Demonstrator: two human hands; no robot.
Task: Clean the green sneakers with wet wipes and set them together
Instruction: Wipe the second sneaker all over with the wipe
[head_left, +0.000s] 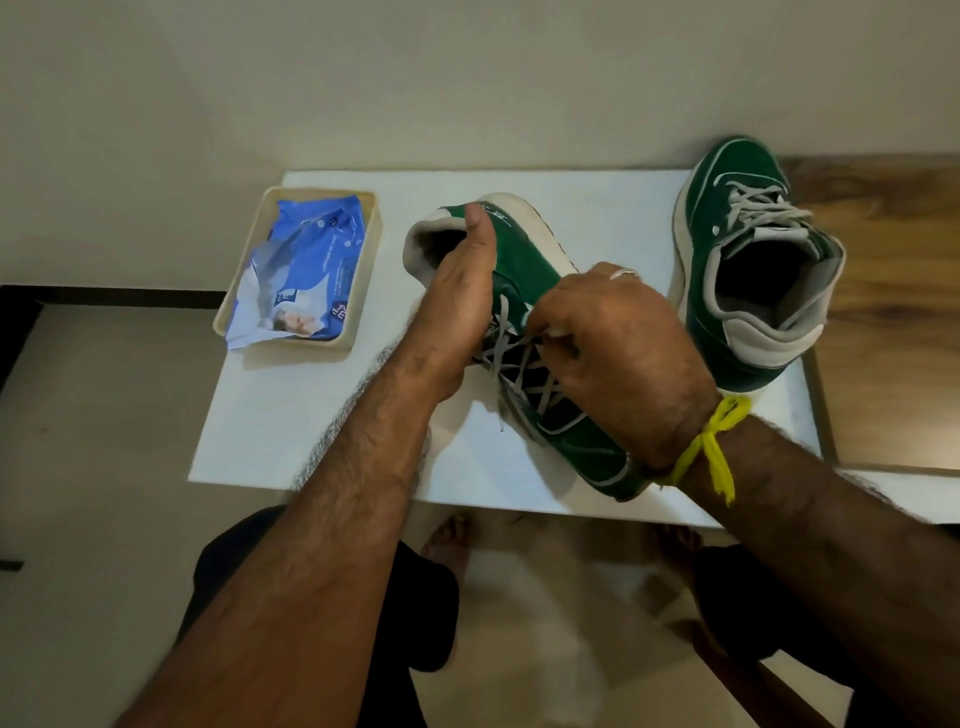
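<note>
Gripping the near green sneaker (524, 270) at its heel collar, the left hand (457, 301) has its thumb up along the outer heel and its fingers tucked inside the opening. This sneaker lies tilted on its side on the white board (311, 426), heel pointing away toward the wall, toe toward the person, sole edge facing up and right. Right hand (623, 343) sits over the lace area, fingers curled down and pinching at the grey laces (519, 374); whether a wipe is in it cannot be told, the fingertips are hidden under the knuckles. A ring (623, 273) shows on one finger, a yellow thread (714, 441) is tied round the right wrist. Second green sneaker (753, 260) stands upright on its sole at the right side of the board, toe away, opening up, apart from the held one, untouched. Cream tray (358, 291) sits at the board's left far corner, holding a crumpled blue wet wipes pack (306, 260). Wooden surface (893, 312) lies to the right of the board. Bare feet (447, 535) and dark shorts (405, 623) show below the board edge, blurred.
</note>
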